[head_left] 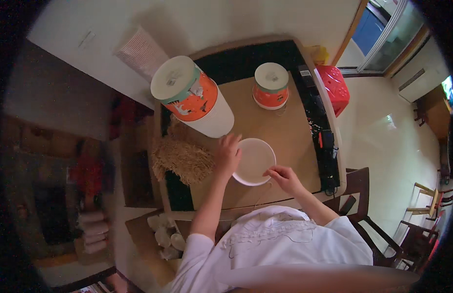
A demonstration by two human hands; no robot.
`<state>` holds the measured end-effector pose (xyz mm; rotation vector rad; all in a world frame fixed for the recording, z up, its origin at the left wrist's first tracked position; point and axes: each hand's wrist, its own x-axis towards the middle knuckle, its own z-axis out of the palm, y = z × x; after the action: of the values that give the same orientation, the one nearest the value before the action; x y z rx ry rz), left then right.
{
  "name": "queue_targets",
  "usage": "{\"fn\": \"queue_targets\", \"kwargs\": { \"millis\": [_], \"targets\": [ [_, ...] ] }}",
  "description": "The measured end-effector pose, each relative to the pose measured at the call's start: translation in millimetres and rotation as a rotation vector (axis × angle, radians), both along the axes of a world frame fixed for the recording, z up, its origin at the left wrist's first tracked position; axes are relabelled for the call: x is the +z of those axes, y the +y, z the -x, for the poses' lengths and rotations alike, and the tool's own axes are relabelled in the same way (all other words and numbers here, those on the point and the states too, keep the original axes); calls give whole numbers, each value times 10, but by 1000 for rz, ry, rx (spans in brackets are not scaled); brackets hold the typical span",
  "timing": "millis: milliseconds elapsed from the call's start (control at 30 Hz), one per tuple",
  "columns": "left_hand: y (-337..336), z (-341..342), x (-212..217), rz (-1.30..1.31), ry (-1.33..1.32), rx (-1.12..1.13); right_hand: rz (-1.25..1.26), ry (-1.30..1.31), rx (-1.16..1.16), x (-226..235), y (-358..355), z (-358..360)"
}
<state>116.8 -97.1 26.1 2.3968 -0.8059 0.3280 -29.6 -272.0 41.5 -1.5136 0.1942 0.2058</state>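
Observation:
A round white paper bucket stands mouth up on the table in front of me. My left hand is against its left rim, gripping it there with fingers partly bent. At the right side of the rim, the fingertips of my right hand are pinched together on what looks like a thin cord. A fine strand trails outside the bucket below that hand. Left of my left hand lies a loose bundle of tan cords.
Behind my left hand rises a tall stack of white buckets with orange print and a lidded top. A shorter orange bucket stands at the back right. Stacked white pieces lean on the wall. Dark small items line the table's right edge; a red stool is beyond.

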Motion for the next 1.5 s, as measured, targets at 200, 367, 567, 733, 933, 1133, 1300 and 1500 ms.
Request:
{"fn": "queue_targets", "kwargs": {
  "millis": [200, 367, 567, 733, 933, 1133, 1300, 1500],
  "targets": [
    [66, -51, -466, -126, 623, 163, -302, 103, -5, 196, -47, -37],
    [270, 727, -262, 63, 163, 282, -256, 193, 62, 158, 26, 63],
    [188, 1136, 207, 807, 1273, -207, -310, 293, 221, 123, 142, 130],
    [178, 1126, 175, 808, 1257, -253, -182, 254, 345, 180, 126, 125],
    [80, 1171, 99, 753, 920, -77, -209, 225, 71, 108, 264, 95],
    [-15, 1145, 30, 425, 529, 55, 140, -83, -60, -47, 408, 26],
    [44, 1030, -194, 344, 525, 89, 193, -148, -73, -226, 448, -73],
    [292, 497, -483, 272, 444, 121, -428, 303, -309, -713, 654, -370]
  ]
}}
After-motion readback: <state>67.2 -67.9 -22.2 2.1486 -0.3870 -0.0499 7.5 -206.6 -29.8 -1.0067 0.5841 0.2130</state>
